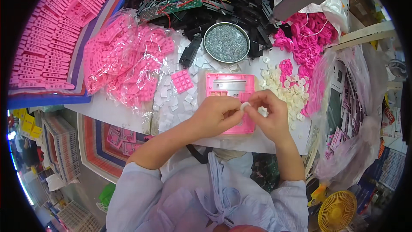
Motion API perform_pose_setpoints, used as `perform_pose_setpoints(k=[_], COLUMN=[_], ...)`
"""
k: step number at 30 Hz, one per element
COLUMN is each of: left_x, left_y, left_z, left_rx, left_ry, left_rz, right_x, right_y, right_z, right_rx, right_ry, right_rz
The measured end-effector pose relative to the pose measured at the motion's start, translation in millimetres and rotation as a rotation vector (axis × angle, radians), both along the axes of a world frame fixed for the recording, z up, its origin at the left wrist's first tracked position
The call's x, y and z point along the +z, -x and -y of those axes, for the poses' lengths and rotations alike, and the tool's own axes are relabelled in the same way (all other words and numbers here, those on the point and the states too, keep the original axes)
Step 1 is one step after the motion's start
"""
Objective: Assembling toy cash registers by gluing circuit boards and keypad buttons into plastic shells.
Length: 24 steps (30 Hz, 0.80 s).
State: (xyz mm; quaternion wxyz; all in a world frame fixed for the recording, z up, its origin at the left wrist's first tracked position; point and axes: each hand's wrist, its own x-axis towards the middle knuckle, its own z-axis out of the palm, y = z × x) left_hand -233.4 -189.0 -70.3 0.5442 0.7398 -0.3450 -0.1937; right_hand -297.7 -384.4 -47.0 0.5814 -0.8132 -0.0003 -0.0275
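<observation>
A: Where is the white disc (245,105)?
B: Right between the two hands, at the fingertips, above the pink casing (246,87).
A: And how are the hands set?
B: The right hand (273,116) pinches the disc between thumb and forefinger. The left hand (221,112) has its thumb and fingers drawn together at the disc's left edge; I can't tell whether they grip it too.
A: Where does the casing sit?
B: On the worktop (264,141), below the hands, its lower left part hidden behind the left one.
A: What's around it?
B: A heap of white discs (293,96) just right of it, near the right hand. On the left, a pink keypad (182,81) lies among small white squares (188,99). Beyond the casing stands a round tin (226,62) full of small metal pieces.
</observation>
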Motion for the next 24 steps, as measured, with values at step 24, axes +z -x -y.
perform_pose_setpoints(k=[24], left_x=[-40], left_y=[8], left_z=[-14], left_rx=[0.041], left_ry=[-0.144], left_rz=[0.611], right_x=[-36], right_y=[-2], right_z=[-17], right_rx=[0.081], right_ry=[0.837], right_rz=[0.243])
